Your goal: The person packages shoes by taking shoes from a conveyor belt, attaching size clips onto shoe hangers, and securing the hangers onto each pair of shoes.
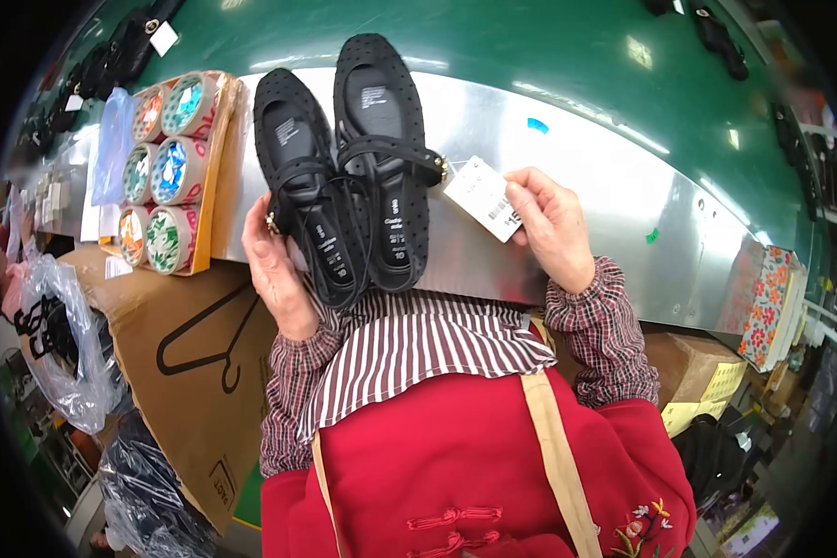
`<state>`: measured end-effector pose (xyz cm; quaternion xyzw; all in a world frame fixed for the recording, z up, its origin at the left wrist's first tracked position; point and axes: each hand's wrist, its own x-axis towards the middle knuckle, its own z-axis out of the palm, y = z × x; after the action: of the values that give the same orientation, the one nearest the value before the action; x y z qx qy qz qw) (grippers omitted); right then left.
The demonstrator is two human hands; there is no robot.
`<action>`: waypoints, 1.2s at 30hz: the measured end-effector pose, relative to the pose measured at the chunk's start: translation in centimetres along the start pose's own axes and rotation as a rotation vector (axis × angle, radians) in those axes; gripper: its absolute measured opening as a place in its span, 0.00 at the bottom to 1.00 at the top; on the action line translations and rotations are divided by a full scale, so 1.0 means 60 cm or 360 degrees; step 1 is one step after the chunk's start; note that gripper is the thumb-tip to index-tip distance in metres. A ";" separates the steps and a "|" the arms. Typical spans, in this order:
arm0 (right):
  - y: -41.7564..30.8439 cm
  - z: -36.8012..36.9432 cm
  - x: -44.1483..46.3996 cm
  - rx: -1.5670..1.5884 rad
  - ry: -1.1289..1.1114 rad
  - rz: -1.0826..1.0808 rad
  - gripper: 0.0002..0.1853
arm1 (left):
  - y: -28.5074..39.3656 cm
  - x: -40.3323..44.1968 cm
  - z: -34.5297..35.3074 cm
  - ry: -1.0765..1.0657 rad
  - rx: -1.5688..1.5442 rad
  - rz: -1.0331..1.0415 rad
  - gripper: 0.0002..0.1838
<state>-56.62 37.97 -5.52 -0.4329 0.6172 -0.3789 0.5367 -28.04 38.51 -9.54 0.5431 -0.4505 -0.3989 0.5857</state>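
Two black dotted flat shoes with straps lie side by side on the metal ledge, the left shoe (293, 139) and the right shoe (372, 93), toes pointing away from me. My left hand (279, 270) rests against the outer side of the left shoe near its gold buckle, fingers bent and partly hidden by the shoe. My right hand (553, 223) pinches the edge of a white price tag (482, 200) between thumb and fingers. The tag hangs by a thin string from the right shoe's gold buckle (439, 167), with a barcode on the side facing me.
An orange-edged box (216, 177) of round containers with coloured stickers stands left of the shoes. A green surface (530, 46) lies beyond the metal ledge (586, 186), with more black shoes at its far edges. Cardboard boxes (186, 372) and plastic bags (74, 353) are lower left.
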 end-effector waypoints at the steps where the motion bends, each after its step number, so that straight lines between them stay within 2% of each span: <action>1: -0.003 -0.003 -0.003 -0.0006 -0.0053 -0.0008 0.08 | 0.001 0.000 -0.002 0.0009 0.0006 -0.0023 0.33; 4: -0.007 -0.020 -0.004 -0.0034 -0.0137 -0.0012 0.08 | 0.009 -0.002 0.002 0.0038 0.0039 -0.0106 0.33; 6: -0.009 -0.035 0.002 -0.0191 -0.0301 -0.0145 0.07 | 0.010 -0.002 0.003 0.0022 0.0067 -0.0089 0.32; 7: -0.007 -0.046 0.010 -0.0410 -0.0144 -0.0228 0.06 | 0.012 -0.002 0.004 0.0019 0.0097 -0.0074 0.31; 8: -0.006 -0.057 0.023 -0.0409 -0.0140 -0.0229 0.06 | 0.011 -0.001 0.004 0.0015 0.0095 -0.0072 0.31; 10: -0.004 -0.077 0.053 -0.0921 0.0443 -0.0561 0.08 | 0.007 -0.001 0.000 -0.0027 0.0073 -0.0038 0.32; 13: 0.001 -0.087 0.098 -0.1271 0.0661 -0.0786 0.14 | 0.010 0.000 0.001 -0.0046 0.0075 -0.0041 0.32; 16: 0.022 -0.090 0.133 -0.1358 0.0656 -0.0782 0.12 | 0.007 -0.001 0.000 -0.0025 0.0040 -0.0047 0.33; 18: 0.028 -0.096 0.148 -0.1276 0.0717 -0.0811 0.07 | 0.008 0.001 -0.003 -0.0055 0.0031 -0.0072 0.33; 22: 0.032 -0.103 0.166 -0.1235 0.0711 -0.0826 0.05 | 0.013 0.002 -0.010 -0.0060 0.0056 -0.0077 0.32; 25: 0.026 -0.110 0.175 -0.0731 0.0728 -0.0842 0.05 | 0.029 0.002 -0.022 -0.0056 0.0134 -0.0142 0.35; 26: 0.016 -0.118 0.169 -0.0572 0.0650 -0.0791 0.06 | 0.025 0.003 -0.041 -0.0134 0.0159 0.0027 0.33; 28: -0.030 -0.109 0.123 -0.0399 0.0417 -0.0734 0.05 | 0.047 -0.008 -0.065 -0.0058 0.0451 0.0261 0.26; 30: -0.073 -0.075 0.075 -0.0314 0.0179 -0.0647 0.05 | 0.100 -0.027 -0.106 -0.0112 0.0972 0.0217 0.21; 32: -0.085 -0.059 0.053 -0.0467 0.0011 -0.0713 0.05 | 0.143 -0.038 -0.146 -0.0008 0.1181 0.0576 0.19; 34: -0.097 -0.036 0.041 -0.0317 -0.0152 -0.0715 0.02 | 0.205 -0.047 -0.190 0.0147 0.1336 0.0668 0.18; 36: -0.118 0.003 0.025 -0.0179 -0.0204 -0.0632 0.02 | 0.265 -0.046 -0.253 0.0452 0.1552 0.0778 0.13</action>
<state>-55.62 34.18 0.58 -0.5985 0.5046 -0.4138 0.4646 -14.54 46.80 5.96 0.6790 -0.6122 0.0798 0.3972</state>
